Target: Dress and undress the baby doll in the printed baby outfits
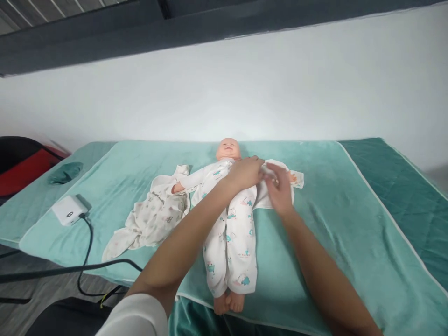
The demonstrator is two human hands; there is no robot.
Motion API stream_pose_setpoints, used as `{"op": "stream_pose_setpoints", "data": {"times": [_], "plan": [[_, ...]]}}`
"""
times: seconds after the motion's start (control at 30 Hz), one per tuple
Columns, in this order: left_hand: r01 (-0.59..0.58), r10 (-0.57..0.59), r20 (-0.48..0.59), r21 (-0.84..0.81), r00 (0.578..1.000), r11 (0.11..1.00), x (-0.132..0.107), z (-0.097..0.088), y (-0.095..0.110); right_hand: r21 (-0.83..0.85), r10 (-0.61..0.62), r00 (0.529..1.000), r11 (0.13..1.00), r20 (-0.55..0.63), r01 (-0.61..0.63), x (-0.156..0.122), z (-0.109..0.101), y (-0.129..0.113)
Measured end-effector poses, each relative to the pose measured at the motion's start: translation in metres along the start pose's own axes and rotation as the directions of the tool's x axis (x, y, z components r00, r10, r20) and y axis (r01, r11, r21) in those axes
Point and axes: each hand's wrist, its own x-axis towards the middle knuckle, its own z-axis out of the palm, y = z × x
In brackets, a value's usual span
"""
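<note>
A baby doll (228, 150) lies face up on a teal towel (325, 219), dressed in a white printed sleepsuit (231, 242). My left hand (246, 171) rests on the doll's chest near its shoulder, fingers curled over the cloth. My right hand (278, 189) is beside it, fingers closed on the sleepsuit's sleeve (276, 173) around the doll's outstretched arm. The doll's small hand (292, 177) pokes out past the cuff. Its bare feet (229, 302) reach the towel's front edge.
A second crumpled printed garment (150, 219) lies left of the doll. A white power adapter (69, 209) with a black cable (87, 252) sits at the towel's left edge. A dark green cloth (65, 172) lies further left. A white wall (245, 84) stands behind.
</note>
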Motion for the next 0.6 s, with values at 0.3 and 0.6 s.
{"op": "stream_pose_setpoints", "data": {"times": [0.3,0.6], "plan": [[0.094,-0.539,-0.381,-0.747,0.751,0.658,-0.117,0.054,-0.092,0.097,-0.063,0.947,0.995,0.316,0.034,-0.013,0.020,-0.012],[0.019,-0.552,-0.467,-0.751,0.691,0.660,-0.131,0.074,-0.091,0.088,0.053,0.973,0.993,0.226,-0.074,-0.015,0.039,-0.031]]}}
